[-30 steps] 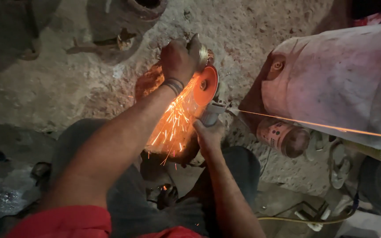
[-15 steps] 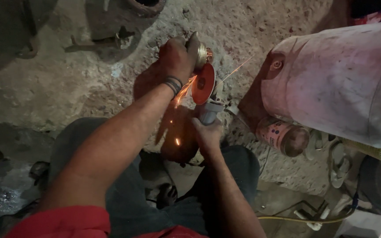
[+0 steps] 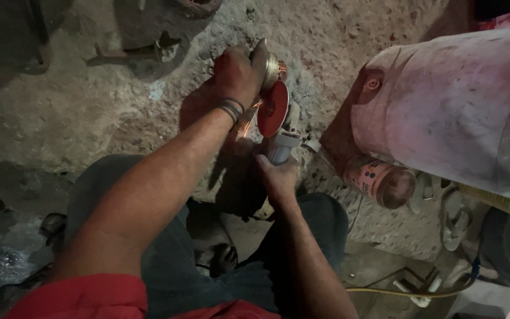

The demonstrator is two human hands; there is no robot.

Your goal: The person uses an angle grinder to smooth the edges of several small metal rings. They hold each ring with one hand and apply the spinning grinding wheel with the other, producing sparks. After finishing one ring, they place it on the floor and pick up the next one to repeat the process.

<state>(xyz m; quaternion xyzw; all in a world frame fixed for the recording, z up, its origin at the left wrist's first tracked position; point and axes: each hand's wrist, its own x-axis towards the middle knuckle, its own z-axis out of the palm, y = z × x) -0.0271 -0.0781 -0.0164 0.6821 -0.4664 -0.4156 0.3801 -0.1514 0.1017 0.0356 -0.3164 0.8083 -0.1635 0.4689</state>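
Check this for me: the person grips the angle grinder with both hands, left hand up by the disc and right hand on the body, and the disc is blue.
One detail is off: the disc is red, not blue, as the head view shows. The rest stands: the left hand is up by the disc and the right hand holds the body of the angle grinder.

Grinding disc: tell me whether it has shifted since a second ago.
Barely. The grinding disc sits the same distance left of the big pale cylinder; only its sparks have died down.
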